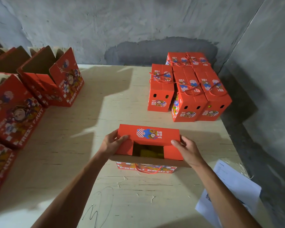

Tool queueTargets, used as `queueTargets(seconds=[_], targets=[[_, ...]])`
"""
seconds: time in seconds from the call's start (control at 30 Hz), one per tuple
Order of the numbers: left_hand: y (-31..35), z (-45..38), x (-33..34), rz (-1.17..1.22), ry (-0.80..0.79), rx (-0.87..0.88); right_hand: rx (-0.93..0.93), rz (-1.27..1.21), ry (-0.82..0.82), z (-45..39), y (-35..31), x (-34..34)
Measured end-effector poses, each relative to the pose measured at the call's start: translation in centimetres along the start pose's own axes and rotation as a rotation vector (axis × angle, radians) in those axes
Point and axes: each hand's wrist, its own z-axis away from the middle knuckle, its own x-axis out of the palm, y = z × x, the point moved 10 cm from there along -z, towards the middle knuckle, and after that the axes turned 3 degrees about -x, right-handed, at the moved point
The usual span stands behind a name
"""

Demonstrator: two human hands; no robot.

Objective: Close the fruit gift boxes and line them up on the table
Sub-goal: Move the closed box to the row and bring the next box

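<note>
So, a pale wooden table (89,145) sits in a grey concrete corner, closed boxes (188,89) at one o'clock, open boxes (39,83) at nine. Dead centre, the gift box (148,145) lies long axis side to side, far flap folded toward us, left hand (112,143) and right hand (187,150) gripping its ends.

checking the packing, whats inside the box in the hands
Through the gap left in the top of the box, between the folded side flaps, something yellow shows in shadow. What it is cannot be told. The far flap, held by the left hand and right hand, covers the rest.
</note>
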Motion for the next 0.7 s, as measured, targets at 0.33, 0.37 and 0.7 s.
queueTargets(seconds=[0.33, 0.37, 0.7], targets=[[-0.2, 1.1, -0.7, 0.104, 0.054, -0.024, 0.082, -0.187, 0.205, 1.6, 0.5, -0.6], [-0.3, 1.3, -0.9, 0.106, 0.082, -0.033, 0.098, -0.201, 0.217, 1.9, 0.6, -0.6], [2.5, 6.6, -3.0, -0.106, 0.182, 0.383, -0.034, -0.055, 0.272, 3.3, 0.4, -2.3]])
